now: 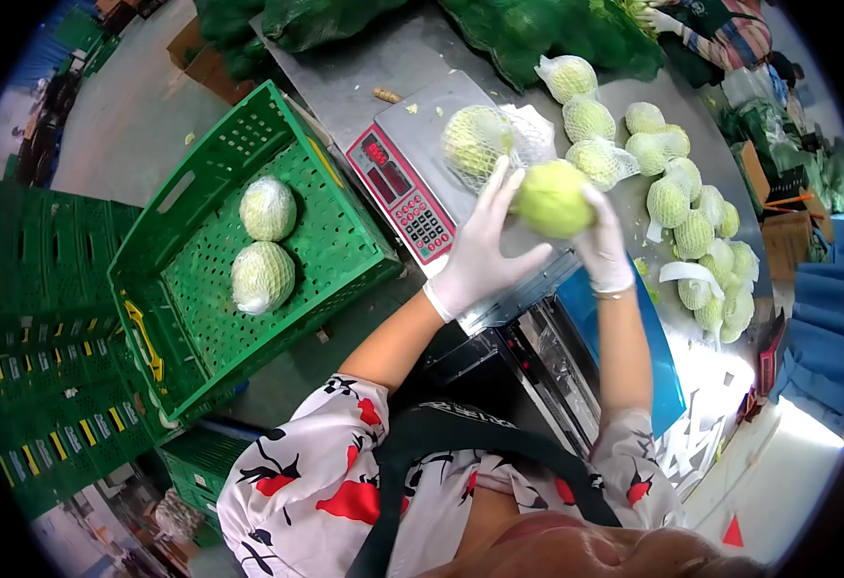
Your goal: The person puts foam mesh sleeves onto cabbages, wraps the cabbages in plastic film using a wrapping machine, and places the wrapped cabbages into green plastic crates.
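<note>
A bare, pale green cabbage (553, 198) is in my gloved right hand (603, 239), whose fingers curve round its right side. My left hand (487, 239), also in a white glove, is open beside the cabbage's left edge, thumb stretched out. Its fingertips reach the lower edge of a cabbage in a white foam net (476, 143); whether they press on it I cannot tell. That netted cabbage sits on the plate of a digital scale (412, 197), whose red digits are lit. A white foam net (530, 131) lies just right of it.
Several netted cabbages (695, 231) line the metal table's right side. On my left, a green crate (186, 299) holds two wrapped cabbages (264, 277). Green mesh sacks (557, 43) lie along the far edge. A sealing machine (547, 356) stands before me; a co-worker's gloved hand (658, 19) shows top right.
</note>
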The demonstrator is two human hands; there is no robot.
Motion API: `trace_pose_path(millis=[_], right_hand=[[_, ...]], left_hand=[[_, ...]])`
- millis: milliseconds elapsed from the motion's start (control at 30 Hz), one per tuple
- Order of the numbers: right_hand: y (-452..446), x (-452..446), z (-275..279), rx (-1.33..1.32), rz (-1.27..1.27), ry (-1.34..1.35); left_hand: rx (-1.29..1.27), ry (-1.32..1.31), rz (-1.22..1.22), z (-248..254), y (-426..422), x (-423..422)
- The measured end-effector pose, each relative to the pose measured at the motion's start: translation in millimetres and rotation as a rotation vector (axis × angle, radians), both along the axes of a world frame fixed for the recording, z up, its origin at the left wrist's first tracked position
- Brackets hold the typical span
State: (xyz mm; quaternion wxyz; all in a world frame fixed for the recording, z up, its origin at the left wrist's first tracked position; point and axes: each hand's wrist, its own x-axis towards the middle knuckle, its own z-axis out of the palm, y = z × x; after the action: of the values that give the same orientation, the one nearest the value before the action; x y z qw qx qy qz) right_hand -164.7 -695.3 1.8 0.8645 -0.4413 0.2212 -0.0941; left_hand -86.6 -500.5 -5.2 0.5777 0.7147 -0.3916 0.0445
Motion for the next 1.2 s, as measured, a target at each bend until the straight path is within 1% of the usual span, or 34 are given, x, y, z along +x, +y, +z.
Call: trace_pose_path(millis=[33, 67, 100, 133, 200, 300, 333, 400, 433, 500, 533, 600, 667, 700, 733, 767, 800, 833, 867, 900, 967, 1000, 1033, 1067, 1133, 1167, 1200], right_hand=[[-18, -14, 1, -0.024, -0.032, -0.056], [-38, -24, 4, 0.007, -0.058, -0.114], [-71, -39, -7, 0.129, -0.041, -0.146], [-97, -44, -10, 0.151, 0.038, -0.189], [-122, -36, -5, -0.272, 0.052, 0.017], [-139, -7, -11, -0.686, 0.162, 0.305], [-140, -1, -16, -0.571, 0.104, 0.311], [-142, 12, -29, -0.345, -0.006, 0.322], [-146, 17, -35, -0.215, 0.021, 0.233], [-145, 26, -53, -0.059, 0.011, 0.269], [-143, 28, -61, 0.016, -0.004, 0.287], [-136, 35, -77, 0.058, 0.016, 0.286], [-124, 40, -77, 0.089, 0.053, 0.272], [-116, 40, -68, 0.097, 0.073, 0.258], [-112, 38, -60, 0.105, 0.090, 0.244], [-113, 35, -58, 0.040, 0.065, 0.256], [-121, 33, -57, -0.060, 0.094, 0.294], [-132, 29, -55, -0.159, 0.123, 0.336], [-142, 27, -53, -0.262, 0.154, 0.377], [-137, 24, -31, -0.407, 0.177, 0.480], [-142, 25, -38, -0.721, 0.283, 0.730], [-146, 28, -46, -0.877, 0.340, 0.854], [-146, 35, -61, -1.114, 0.427, 0.799], [-145, 34, -73, -1.171, 0.463, 0.796], [-131, 42, -92, -1.332, 0.419, 0.855], [-130, 44, -97, -1.370, 0.459, 0.902], [-124, 47, -88, -1.407, 0.499, 0.949]], left_hand=[[-0.008, -0.003, 0.070, -4, 9, 2], [-0.015, -0.004, 0.139, -8, 18, 4], [-0.062, -0.059, 0.241, -13, 25, 12], [-0.002, 0.019, 0.312, -22, 37, 16], [-0.019, 0.248, 0.330, -42, 47, 19], [-0.066, 0.504, 0.248, -75, 49, 10], [0.003, 0.462, 0.249, -79, 49, 8], [0.010, 0.393, 0.299, -92, 43, 13], [0.061, 0.372, 0.315, -93, 39, 17], [0.179, 0.371, 0.293, -100, 19, 30], [0.179, 0.352, 0.228, -98, 2, 34], [0.234, 0.285, 0.116, -82, -31, 34], [0.219, 0.273, 0.161, -84, -61, 40], [0.212, 0.265, 0.188, -85, -71, 46], [0.113, 0.393, 0.150, -89, -73, 54], [0.014, 0.516, 0.108, -96, -72, 64], [-0.083, 0.639, 0.062, -104, -70, 75], [-0.215, 0.712, 0.075, -96, -67, 81], [-0.270, 0.819, 0.100, -89, -60, 79], [-0.147, 0.705, 0.197, -98, -53, 88], [0.090, 0.521, 0.297, -103, -41, 99], [0.204, 0.451, 0.305, -92, -37, 100], [0.295, 0.435, 0.271, -84, -36, 100], [0.249, 0.464, 0.238, -83, -35, 98], [0.164, 0.517, 0.178, -83, -31, 93], [0.012, 0.592, 0.130, -97, -29, 92], [-0.091, 0.692, 0.118, -106, -27, 86]])
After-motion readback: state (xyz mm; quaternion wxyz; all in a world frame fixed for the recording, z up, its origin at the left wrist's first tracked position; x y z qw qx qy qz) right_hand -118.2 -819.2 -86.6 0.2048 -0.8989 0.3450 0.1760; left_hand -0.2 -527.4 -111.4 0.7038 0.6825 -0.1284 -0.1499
